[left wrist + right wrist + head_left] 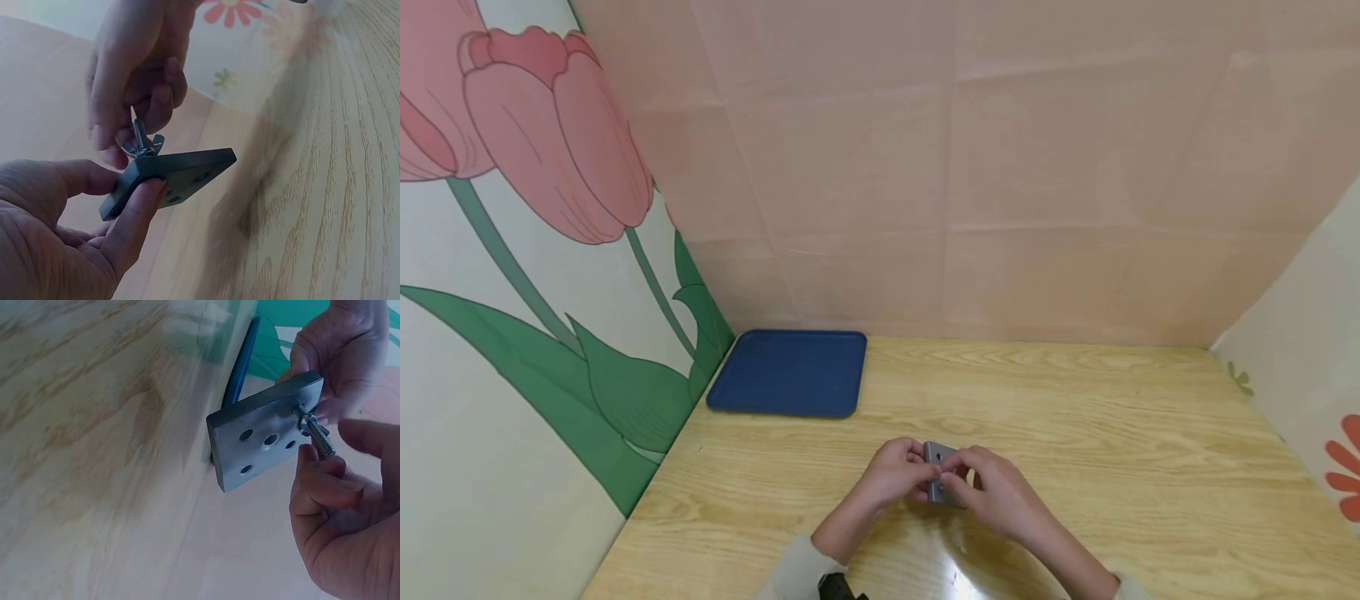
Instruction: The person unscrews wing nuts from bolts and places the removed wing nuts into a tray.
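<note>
A light wood-grained table [1112,433] carries a blue rectangular tray [786,373] near its far left corner.

Bolt [322,438] juts from plate [232,449]; tabletop [1150,442] passable rightward

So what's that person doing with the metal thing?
A person is working on a metal plate with holes in it. Their left hand grips its edge, and their right hand is at a bolt sticking out of one hole. A wing nut is on the bolt, with some thread showing between it and the plate. A blue tray lies farther back on the table.
</note>
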The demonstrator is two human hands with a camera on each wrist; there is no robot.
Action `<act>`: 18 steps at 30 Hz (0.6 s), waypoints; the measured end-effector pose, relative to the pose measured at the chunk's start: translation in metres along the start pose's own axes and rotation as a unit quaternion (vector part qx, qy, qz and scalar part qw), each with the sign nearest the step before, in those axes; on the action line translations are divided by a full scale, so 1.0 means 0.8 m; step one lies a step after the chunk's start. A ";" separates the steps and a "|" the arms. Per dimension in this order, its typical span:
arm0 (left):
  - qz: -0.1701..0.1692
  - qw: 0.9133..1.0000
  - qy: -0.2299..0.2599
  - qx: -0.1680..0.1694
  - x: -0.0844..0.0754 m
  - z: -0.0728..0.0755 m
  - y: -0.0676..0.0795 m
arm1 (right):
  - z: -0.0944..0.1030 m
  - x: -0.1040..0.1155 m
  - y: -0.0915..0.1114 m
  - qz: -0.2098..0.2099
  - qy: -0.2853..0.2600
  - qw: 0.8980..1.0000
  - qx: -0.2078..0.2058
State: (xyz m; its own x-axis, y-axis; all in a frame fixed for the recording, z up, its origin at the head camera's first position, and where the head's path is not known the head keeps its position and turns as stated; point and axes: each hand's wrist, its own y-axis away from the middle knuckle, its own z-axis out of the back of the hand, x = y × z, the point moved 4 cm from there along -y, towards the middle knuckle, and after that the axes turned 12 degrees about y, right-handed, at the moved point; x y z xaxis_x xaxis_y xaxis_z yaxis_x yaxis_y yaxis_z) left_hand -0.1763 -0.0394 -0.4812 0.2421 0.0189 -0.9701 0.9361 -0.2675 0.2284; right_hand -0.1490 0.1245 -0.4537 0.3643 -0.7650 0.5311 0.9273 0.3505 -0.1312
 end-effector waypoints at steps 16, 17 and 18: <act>0.006 1.000 0.006 -0.003 0.003 0.001 -0.003 | -0.003 -0.009 -0.003 -0.036 0.019 0.999 0.021; 0.006 1.000 0.006 -0.003 0.003 0.001 -0.003 | -0.004 -0.009 -0.003 -0.035 0.020 0.999 0.025; 0.006 1.000 0.006 -0.004 0.002 0.001 -0.003 | -0.004 -0.009 -0.003 -0.034 0.020 0.999 0.029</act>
State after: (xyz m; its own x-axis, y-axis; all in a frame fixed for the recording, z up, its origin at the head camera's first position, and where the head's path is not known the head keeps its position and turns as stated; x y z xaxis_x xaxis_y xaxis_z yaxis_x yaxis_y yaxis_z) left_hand -0.1783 -0.0399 -0.4837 0.2572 0.0280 -0.9659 0.9348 -0.2605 0.2414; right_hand -0.1535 0.1277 -0.4602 0.3053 -0.8089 0.5025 0.9439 0.3266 -0.0477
